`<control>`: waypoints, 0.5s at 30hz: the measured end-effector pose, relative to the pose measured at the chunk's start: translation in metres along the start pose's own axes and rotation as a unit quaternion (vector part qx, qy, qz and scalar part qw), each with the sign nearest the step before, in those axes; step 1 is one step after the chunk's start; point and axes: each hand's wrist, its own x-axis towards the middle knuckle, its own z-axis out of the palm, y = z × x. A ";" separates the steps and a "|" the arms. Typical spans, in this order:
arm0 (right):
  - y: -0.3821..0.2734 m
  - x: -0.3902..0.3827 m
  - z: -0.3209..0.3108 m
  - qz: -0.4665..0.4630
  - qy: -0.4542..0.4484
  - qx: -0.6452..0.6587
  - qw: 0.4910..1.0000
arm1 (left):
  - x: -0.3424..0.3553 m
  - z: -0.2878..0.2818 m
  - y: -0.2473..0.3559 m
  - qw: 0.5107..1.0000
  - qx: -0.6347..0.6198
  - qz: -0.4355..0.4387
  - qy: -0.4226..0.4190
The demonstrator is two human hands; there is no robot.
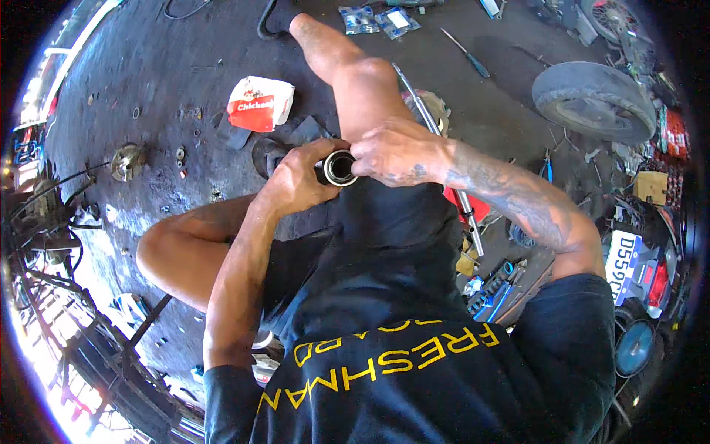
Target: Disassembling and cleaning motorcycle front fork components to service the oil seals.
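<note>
My left hand (299, 177) is wrapped round a dark cylindrical tube with a bright metal rim (329, 175), its round opening facing up at me. My right hand (399, 153) is closed, its fingertips pressed at the right side of that rim. Whatever those fingers may pinch is hidden behind the knuckles. The tube sits over my lap, between my bent left leg and my outstretched right leg. A long chrome rod (419, 103) slants past on the right and passes beneath my right forearm.
A red and white paper package (260, 103) lies on the dark floor beyond my left hand. A screwdriver (473, 62), blue plastic packets (380, 22) and a loose tire (594, 101) are at the far right. Sockets and tools (492, 288) lie near my right elbow; motorcycle parts (55, 237) stand left.
</note>
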 end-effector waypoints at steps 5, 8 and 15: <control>-0.036 0.008 -0.019 0.133 -0.060 -0.050 0.988 | 0.001 0.008 0.001 0.998 -0.010 0.060 0.022; -0.038 0.010 -0.017 0.200 -0.105 -0.036 0.974 | 0.000 0.011 0.002 0.997 0.003 0.068 0.033; -0.057 0.016 0.014 0.372 0.155 0.193 0.894 | -0.004 0.020 -0.007 0.988 0.040 0.102 0.110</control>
